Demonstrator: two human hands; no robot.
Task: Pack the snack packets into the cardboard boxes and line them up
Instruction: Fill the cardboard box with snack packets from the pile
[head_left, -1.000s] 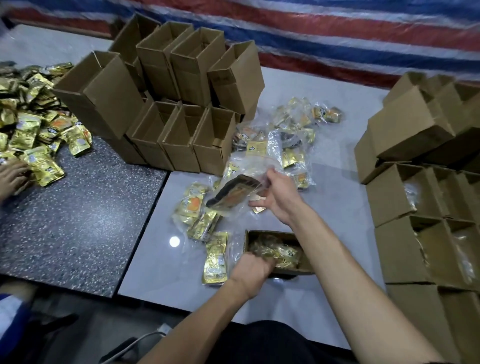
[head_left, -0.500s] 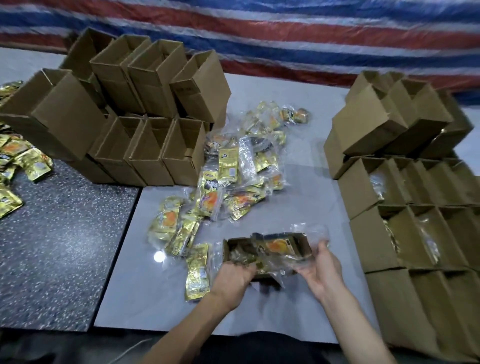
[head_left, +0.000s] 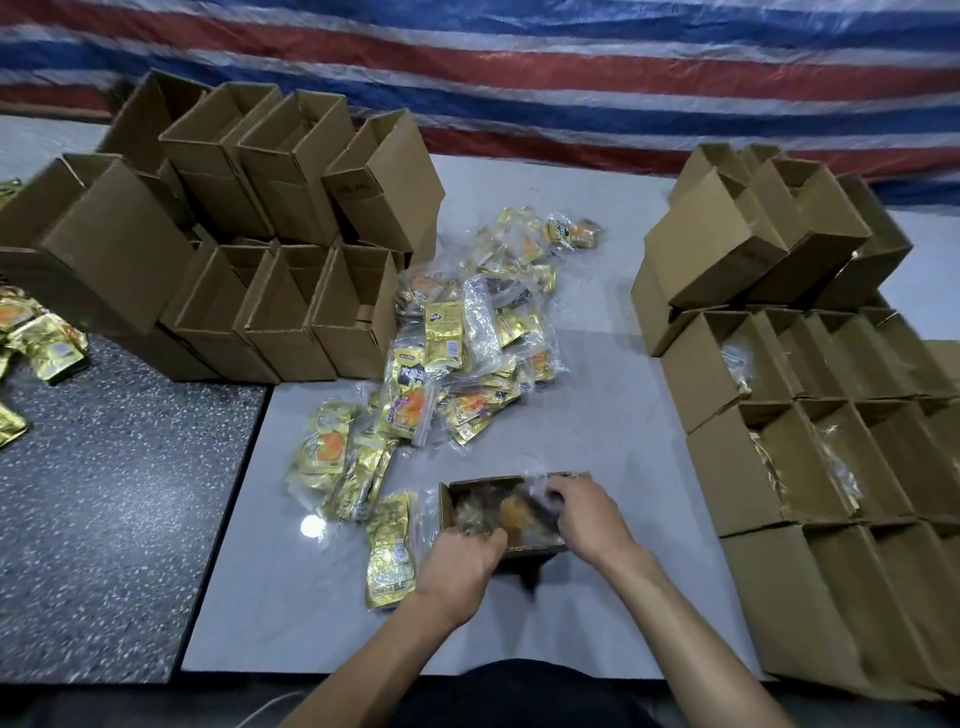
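Two abutting tables (head_left: 597, 364) front a striped tarp (head_left: 519, 67); left hand (head_left: 460, 566) grips box (head_left: 535, 548), right hand (head_left: 589, 517) pinches packet (head_left: 511, 512).

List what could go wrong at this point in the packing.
1. The box already looks full; the packet under the right hand may bulge out above the rim.
2. The left hand grips only one corner, so the box could tip or slide.
3. Sliding it to the filled boxes may drag the loose packets beside it.

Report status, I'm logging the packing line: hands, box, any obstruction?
Left hand grips box at near corner. Right hand holds packet inside box. Loose gold packet lies beside box, left; nothing blocking.
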